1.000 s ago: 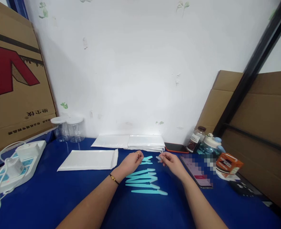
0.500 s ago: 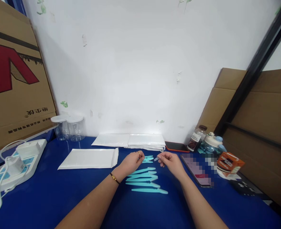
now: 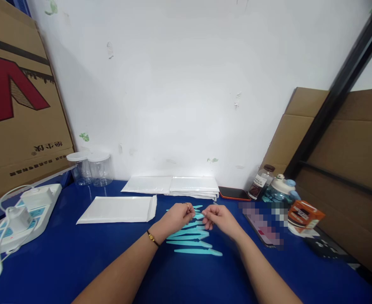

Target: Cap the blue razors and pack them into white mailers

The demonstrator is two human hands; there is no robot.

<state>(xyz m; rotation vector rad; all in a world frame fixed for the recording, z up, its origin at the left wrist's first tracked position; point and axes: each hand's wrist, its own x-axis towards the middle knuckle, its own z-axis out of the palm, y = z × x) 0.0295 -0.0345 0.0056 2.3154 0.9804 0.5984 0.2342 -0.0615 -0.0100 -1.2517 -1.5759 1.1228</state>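
Several turquoise razor-like sticks [image 3: 192,252] lie in a column on the blue table, handles to the left. At the far end of the column my left hand [image 3: 183,214] is closed, fingertips pinched together by one of the sticks. Facing it from the right, my right hand [image 3: 217,216] is also closed, its thumb and finger pressed together near the tip of a turquoise stick [image 3: 199,215]. What either pinch holds is too small to make out. A small clear piece [image 3: 215,203] lies just beyond my right hand.
White padded envelopes [image 3: 192,185] are stacked by the wall, with a single envelope [image 3: 116,210] at left. A power strip [image 3: 43,219] and clear jars [image 3: 100,171] stand left. Phones [image 3: 235,194], a bottle [image 3: 261,182] and an orange box [image 3: 304,216] are right.
Both hands have moved slightly nearer, and my right hand has come left toward my left hand. The clear piece that was at my right fingertips now lies behind that hand.
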